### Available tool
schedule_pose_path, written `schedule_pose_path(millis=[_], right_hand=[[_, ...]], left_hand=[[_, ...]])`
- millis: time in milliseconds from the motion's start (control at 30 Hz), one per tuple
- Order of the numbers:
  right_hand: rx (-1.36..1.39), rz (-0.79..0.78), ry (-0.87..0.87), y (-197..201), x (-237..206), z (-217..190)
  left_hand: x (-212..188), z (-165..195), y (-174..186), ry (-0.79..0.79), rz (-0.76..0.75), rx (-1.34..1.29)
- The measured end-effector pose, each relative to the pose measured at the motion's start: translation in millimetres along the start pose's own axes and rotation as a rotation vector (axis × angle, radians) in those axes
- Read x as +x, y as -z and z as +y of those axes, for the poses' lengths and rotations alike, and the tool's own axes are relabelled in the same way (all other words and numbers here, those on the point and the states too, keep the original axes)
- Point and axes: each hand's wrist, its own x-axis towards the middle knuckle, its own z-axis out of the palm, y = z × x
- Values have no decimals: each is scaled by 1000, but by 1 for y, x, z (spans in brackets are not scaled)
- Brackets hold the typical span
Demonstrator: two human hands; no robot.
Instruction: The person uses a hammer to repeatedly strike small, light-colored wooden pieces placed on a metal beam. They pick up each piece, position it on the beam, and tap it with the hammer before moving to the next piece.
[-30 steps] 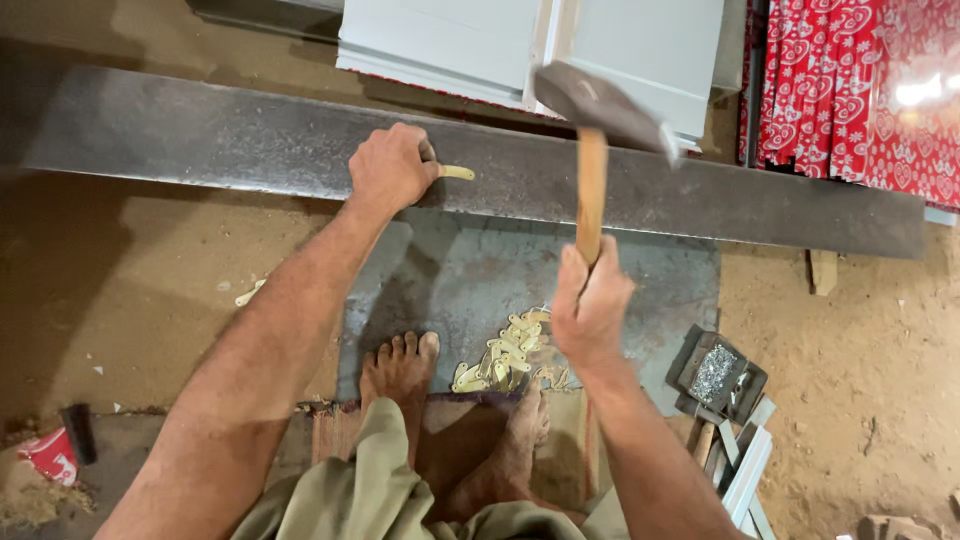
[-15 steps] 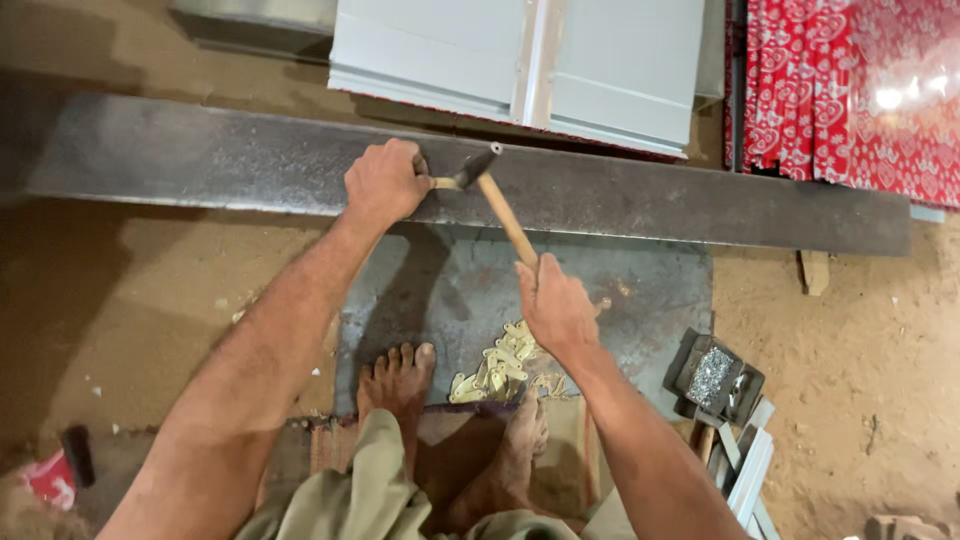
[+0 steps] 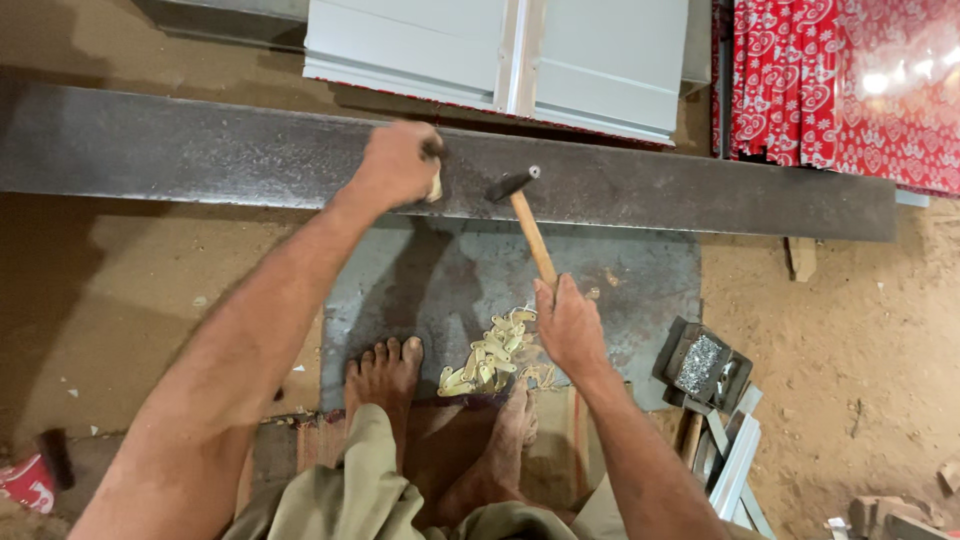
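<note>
My right hand grips the wooden handle of a hammer; its dark metal head hovers just above a long dark steel beam. My left hand is closed around a small pale metal piece held against the beam, left of the hammer head. A pile of several small brass-coloured pieces lies on a grey metal plate between my bare feet.
A white panelled cabinet stands behind the beam, with a red patterned sheet to its right. A small tray of screws and pale metal strips lie at right. Sandy dirt floor surrounds everything. A red scrap lies bottom left.
The hammer swung down from a raised position onto the piece at the beam, then lifted slightly to the right. My left hand has rotated, covering the small piece more.
</note>
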Motion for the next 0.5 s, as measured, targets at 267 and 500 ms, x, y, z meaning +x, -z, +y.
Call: schedule_pose_path(millis=[267, 500], right_hand=[[265, 171, 212, 27, 5, -27], [-10, -3, 84, 9, 12, -63]], left_hand=[[-44, 3, 16, 180, 188, 80], [-41, -4, 10, 148, 192, 187]])
